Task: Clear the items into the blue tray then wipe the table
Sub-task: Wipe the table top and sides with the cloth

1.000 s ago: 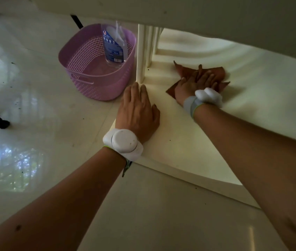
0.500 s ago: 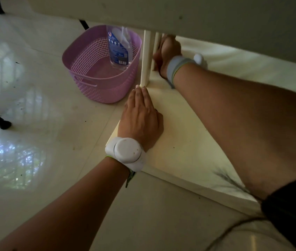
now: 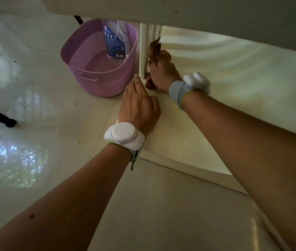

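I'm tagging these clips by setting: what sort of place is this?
Probably a room in a home, seen from floor level: a glossy tiled floor, a cream table's lower shelf being wiped, and a purple basket holding a spray bottle.

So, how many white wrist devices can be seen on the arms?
2. One white wrist device sits on the left wrist, behind the left hand lying flat on the lower shelf. The other is on the right wrist, near the table leg.
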### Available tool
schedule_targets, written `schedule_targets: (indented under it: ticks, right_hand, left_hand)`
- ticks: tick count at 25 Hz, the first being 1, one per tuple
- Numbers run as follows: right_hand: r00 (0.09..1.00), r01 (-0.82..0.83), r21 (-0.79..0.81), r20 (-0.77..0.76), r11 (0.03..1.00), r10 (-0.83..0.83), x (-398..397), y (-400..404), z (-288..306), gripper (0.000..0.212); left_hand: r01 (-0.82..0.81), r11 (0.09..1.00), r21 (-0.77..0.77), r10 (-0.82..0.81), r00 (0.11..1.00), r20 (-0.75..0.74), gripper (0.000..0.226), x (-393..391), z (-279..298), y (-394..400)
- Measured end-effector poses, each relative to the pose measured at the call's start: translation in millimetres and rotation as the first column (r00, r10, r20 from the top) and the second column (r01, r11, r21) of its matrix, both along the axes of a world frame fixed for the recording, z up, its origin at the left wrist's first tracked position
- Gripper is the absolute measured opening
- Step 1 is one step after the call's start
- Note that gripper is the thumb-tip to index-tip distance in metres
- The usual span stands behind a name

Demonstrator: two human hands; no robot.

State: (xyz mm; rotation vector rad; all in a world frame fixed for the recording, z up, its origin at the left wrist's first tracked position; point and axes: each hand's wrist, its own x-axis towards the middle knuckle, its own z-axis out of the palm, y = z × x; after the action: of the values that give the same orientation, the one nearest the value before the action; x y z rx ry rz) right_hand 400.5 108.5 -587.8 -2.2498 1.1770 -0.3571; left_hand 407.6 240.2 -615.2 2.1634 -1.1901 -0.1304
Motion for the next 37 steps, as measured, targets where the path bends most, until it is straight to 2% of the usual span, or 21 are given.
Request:
schedule_targets:
  ticks: [2,5,6,8,10,11,12,13,14,15,18,21,25,27,30,31,33,35,37]
  right_hand:
    - [0.975,0.054,0.19,0.202,0.98,-0.093,-1,12,8,0.049]
    - [0.906,-0.038,0.281,0.414,0.959,-0.086,-2,28,18,0.047]
    - [0.893,-0.028,0.24,0.442,0.97,-0.083,-3,30,22,0.046]
    - [0.899,0.015,0.009,0.437,1.0,-0.018,-7,31,27,0.045]
    - [0.909,0.038,-0.209,0.414,0.977,0.053,-11,41,25,0.043]
    - [0.933,-0.01,-0.276,0.342,0.961,0.108,-14,47,20,0.044]
    - [0.971,-0.119,-0.348,0.156,0.93,0.183,-19,54,9,0.049]
    - [0.963,-0.268,-0.366,-0.101,0.891,0.248,-27,61,-4,0.058]
    - [0.901,-0.397,-0.376,-0.332,0.837,0.278,-34,61,-18,0.068]
    - [0.852,-0.447,-0.367,-0.452,0.816,0.263,-38,56,-27,0.074]
    - [0.881,-0.324,-0.344,-0.449,0.881,0.149,-40,43,-31,0.06]
    - [0.911,-0.13,-0.26,-0.412,0.957,0.012,-41,19,-27,0.058]
    - [0.896,-0.07,-0.237,-0.442,0.969,-0.043,-73,-3,-1,0.055]
    - [0.895,0.049,-0.263,-0.417,0.963,-0.159,-105,-8,9,0.052]
    - [0.823,0.235,-0.421,-0.394,0.876,-0.409,-143,4,8,0.056]
    - [0.81,0.257,-0.389,-0.412,0.885,-0.417,-139,16,5,0.057]
    - [0.811,0.294,-0.227,-0.455,0.929,-0.367,-121,46,-12,0.062]
    - [0.845,0.258,-0.217,-0.421,0.941,-0.329,-89,68,-22,0.06]
    - [0.891,0.191,-0.122,-0.396,0.974,-0.224,-55,63,-21,0.06]
  left_hand:
    - [-0.039,0.997,-0.069,0.036,0.998,-0.054,0.062,2,-3,-2]
    - [-0.07,0.985,-0.155,0.049,0.99,-0.132,0.067,6,-4,-1]
    - [-0.086,0.979,-0.186,0.059,0.987,-0.148,0.069,8,-4,-1]
    - [-0.135,0.959,-0.249,0.087,0.977,-0.196,0.072,10,0,-1]
    - [-0.195,0.93,-0.311,0.109,0.955,-0.275,0.069,9,6,5]
    - [-0.216,0.91,-0.355,0.099,0.943,-0.318,0.068,11,8,8]
    - [-0.233,0.893,-0.385,0.092,0.932,-0.35,0.067,11,10,11]
    - [-0.237,0.885,-0.402,0.082,0.927,-0.367,0.066,11,11,13]
    - [-0.23,0.885,-0.404,0.072,0.926,-0.37,0.066,11,10,14]
    - [-0.21,0.893,-0.399,0.062,0.934,-0.353,0.065,10,9,13]
    - [-0.116,0.928,-0.353,0.028,0.97,-0.243,0.064,8,3,11]
    - [-0.006,0.953,-0.302,-0.022,0.996,-0.091,0.068,6,-2,9]
    - [0.067,0.982,-0.179,-0.067,0.998,0.007,0.068,5,1,6]
    - [0.085,0.986,-0.146,-0.087,0.996,-0.001,0.069,5,3,7]
    - [0.075,0.985,-0.155,-0.085,0.995,-0.06,0.07,7,5,9]
    - [0.048,0.984,-0.17,-0.064,0.994,-0.091,0.072,7,6,9]
    - [-0.014,0.981,-0.194,-0.02,0.985,-0.173,0.072,8,8,12]
    - [-0.044,0.982,-0.181,-0.002,0.969,-0.249,0.069,9,9,18]
    - [-0.028,0.983,-0.18,-0.023,0.96,-0.278,0.069,8,8,28]
